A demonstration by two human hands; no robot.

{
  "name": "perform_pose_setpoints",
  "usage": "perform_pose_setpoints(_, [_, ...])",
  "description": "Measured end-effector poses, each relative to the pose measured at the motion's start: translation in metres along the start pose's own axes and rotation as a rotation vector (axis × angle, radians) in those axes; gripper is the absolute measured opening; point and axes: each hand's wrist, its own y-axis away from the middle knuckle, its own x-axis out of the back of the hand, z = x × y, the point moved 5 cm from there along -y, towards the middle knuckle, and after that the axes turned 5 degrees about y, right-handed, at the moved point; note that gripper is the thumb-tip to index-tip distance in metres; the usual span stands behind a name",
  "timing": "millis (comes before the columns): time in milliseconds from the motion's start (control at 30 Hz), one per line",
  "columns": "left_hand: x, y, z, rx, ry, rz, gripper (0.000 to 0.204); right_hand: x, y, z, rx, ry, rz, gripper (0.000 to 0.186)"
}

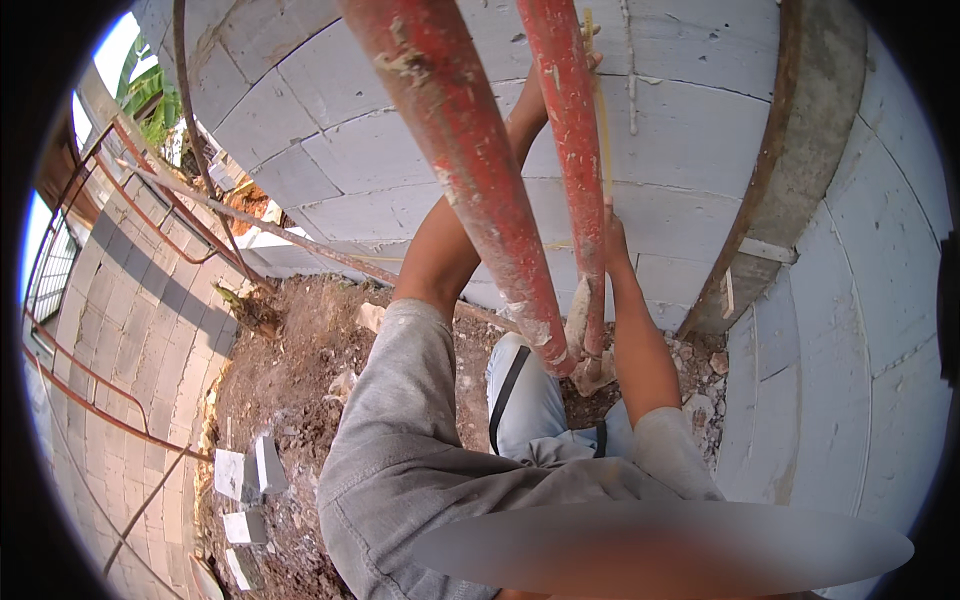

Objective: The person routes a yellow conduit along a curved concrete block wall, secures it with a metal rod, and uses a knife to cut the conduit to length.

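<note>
Two red, mortar-spattered poles rise in front of me before a pale block wall. A thin yellow strip, perhaps a tape measure, runs vertically against the wall. My left hand reaches high behind the poles to the strip's upper part; most of it is hidden, so its grip is unclear. My right hand is lower, at the strip just right of the right pole, fingers curled and partly hidden; what they hold cannot be made out clearly.
A dark concrete column and side block wall stand right. Soil and rubble lie below, with several block offcuts. Rusty scaffolding is left, and a long diagonal bar passes behind my left arm.
</note>
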Motion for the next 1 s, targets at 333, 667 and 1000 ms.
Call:
perform_pose_setpoints(333, [-0.059,-0.037,0.003,0.154,0.149,-0.279,0.033,0.045,0.002,0.0,-0.091,-0.162,0.15,0.067])
perform_pose_setpoints(667, [-0.074,-0.042,0.016,0.026,-0.1,-0.219,0.024,0.046,0.003,0.002,-0.05,-0.184,0.212,0.067])
perform_pose_setpoints(1000, [-0.076,-0.042,0.01,0.005,-0.013,0.004,0.025,0.045,0.001,0.003,-0.083,-0.232,0.253,0.066])
